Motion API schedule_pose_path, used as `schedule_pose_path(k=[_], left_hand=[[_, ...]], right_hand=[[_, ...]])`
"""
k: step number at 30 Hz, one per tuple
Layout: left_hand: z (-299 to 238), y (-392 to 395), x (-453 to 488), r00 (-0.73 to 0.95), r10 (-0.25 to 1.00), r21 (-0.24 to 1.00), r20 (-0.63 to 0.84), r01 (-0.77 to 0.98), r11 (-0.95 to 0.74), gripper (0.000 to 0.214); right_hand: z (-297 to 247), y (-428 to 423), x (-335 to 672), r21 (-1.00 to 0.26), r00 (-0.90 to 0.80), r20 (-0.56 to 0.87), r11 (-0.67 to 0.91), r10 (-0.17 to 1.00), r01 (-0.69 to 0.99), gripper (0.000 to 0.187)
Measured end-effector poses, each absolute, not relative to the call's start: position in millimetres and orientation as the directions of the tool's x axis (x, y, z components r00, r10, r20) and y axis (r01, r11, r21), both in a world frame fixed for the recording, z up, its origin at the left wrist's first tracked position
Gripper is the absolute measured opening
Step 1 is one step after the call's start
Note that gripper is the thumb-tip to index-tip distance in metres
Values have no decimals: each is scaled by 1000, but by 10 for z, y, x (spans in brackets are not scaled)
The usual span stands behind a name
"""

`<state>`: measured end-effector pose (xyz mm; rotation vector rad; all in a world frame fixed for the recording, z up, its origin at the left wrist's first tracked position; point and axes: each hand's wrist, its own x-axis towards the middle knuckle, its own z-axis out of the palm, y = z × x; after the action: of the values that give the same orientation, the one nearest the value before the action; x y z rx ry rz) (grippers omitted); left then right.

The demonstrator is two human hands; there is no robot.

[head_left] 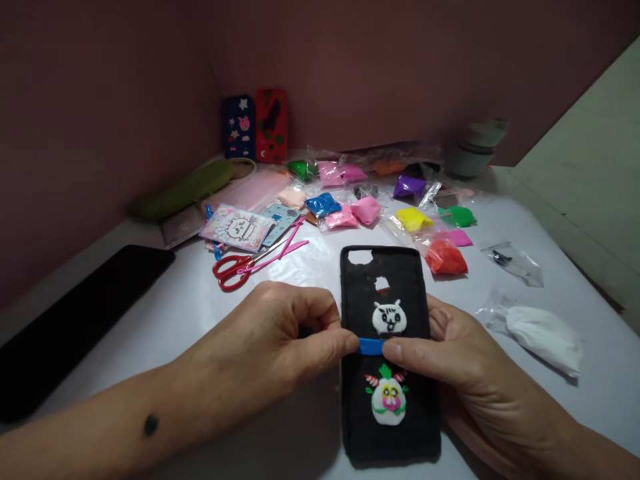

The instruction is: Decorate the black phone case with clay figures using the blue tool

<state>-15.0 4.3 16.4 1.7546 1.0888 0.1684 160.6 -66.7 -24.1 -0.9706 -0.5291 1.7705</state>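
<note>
Blue clay strip (371, 346) sits pinched between both hands, stretched a short way across the middle of a black phone case (387, 293) that lies flat on the white table (175, 313). The left hand (280, 340) closes its grip on the strip's left end with thumb and forefinger, the other fingers curled in. The right hand (465, 363) closes its grip on the strip's right end, thumb on top, while its remaining fingers rest against the case's right edge. Just beyond the grip, on the case, sits a white clay cat face (388, 317); just nearer than the grip lies a white clay figure with yellow, pink and green details (389, 399). Farther out past the left hand lie red-handled scissors (234, 269) and a pink tool (280, 253). Beyond the case, many small bags of coloured clay (414, 218) are scattered, and a bag of white clay (543, 333) lies off to the right of the right hand.
</note>
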Motion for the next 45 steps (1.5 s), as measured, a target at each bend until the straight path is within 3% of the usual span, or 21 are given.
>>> schedule_pose_path(k=[7, 12, 22, 36, 45], left_hand=[[224, 91, -205, 594, 655, 827, -468, 554, 89, 28], [215, 121, -205, 584, 649, 804, -488, 590, 74, 29], [206, 106, -232, 591, 674, 819, -443, 573, 36, 27], [209, 290, -325, 592, 641, 856, -489, 465, 225, 32], [207, 197, -251, 588, 664, 840, -462, 529, 117, 28]], right_hand=[[-202, -643, 1633, -710, -220, -345, -407, 912, -575, 37], [-201, -622, 1649, -713, -216, -330, -392, 919, -582, 46], [-188, -634, 1638, -715, -213, -358, -414, 909, -564, 41], [-200, -610, 1645, -707, -180, -358, -392, 916, -589, 45], [-215, -600, 1638, -703, -191, -335, -380, 922, -601, 43]])
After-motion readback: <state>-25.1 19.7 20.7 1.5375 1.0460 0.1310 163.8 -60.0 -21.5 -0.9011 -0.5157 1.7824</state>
